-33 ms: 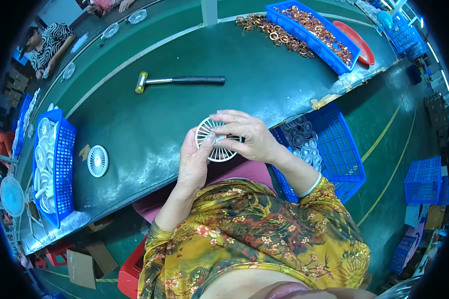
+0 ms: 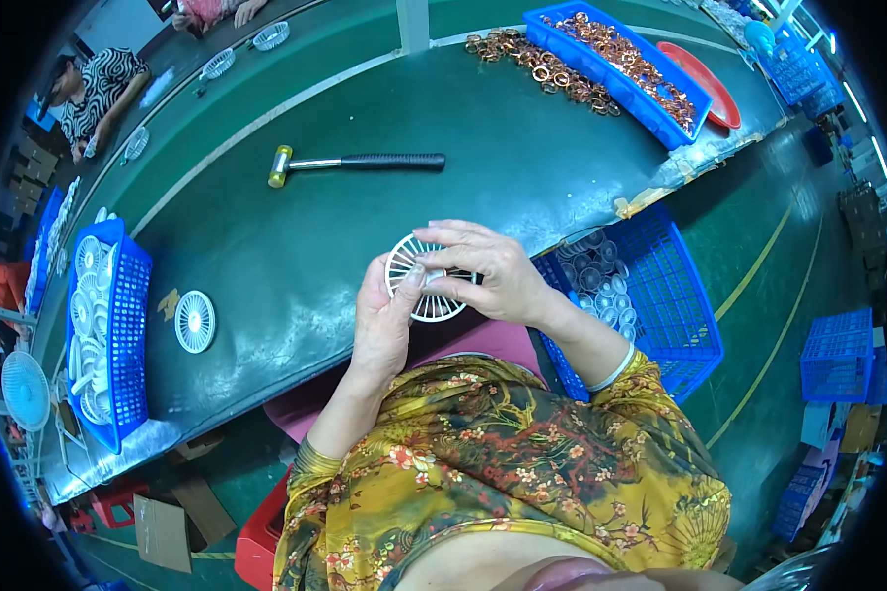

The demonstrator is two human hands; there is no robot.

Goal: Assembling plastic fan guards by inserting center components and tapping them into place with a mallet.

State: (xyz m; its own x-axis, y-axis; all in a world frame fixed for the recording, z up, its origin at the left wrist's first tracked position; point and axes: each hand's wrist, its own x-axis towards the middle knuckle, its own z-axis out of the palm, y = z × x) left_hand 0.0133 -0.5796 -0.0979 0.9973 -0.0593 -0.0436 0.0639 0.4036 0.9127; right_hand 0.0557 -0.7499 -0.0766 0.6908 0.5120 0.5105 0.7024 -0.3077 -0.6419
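Observation:
A round white plastic grille [image 2: 436, 309] with radial slots is held over the table's near edge. My left hand [image 2: 384, 317] grips its left rim, with the thumb over the face. From the right, my right hand [image 2: 501, 271] closes its fingers and thumb over the grille's top and middle. The fingers partly hide the centre, so I cannot make out whether a small part sits there. A similar white grille [image 2: 195, 322] lies flat on the table to the left. Beyond my hands lies a hammer [image 2: 392, 161] with a yellow head and black grip.
A blue basket [image 2: 128, 340] of white grilles stands at the table's left. Copper-coloured rings [image 2: 552, 74] lie beside a blue tray [image 2: 621, 97] of more rings and a red dish [image 2: 708, 87]. Below the right edge, another blue basket [image 2: 695, 325] holds clear cup-shaped pieces. A co-worker [image 2: 99, 94] sits far left.

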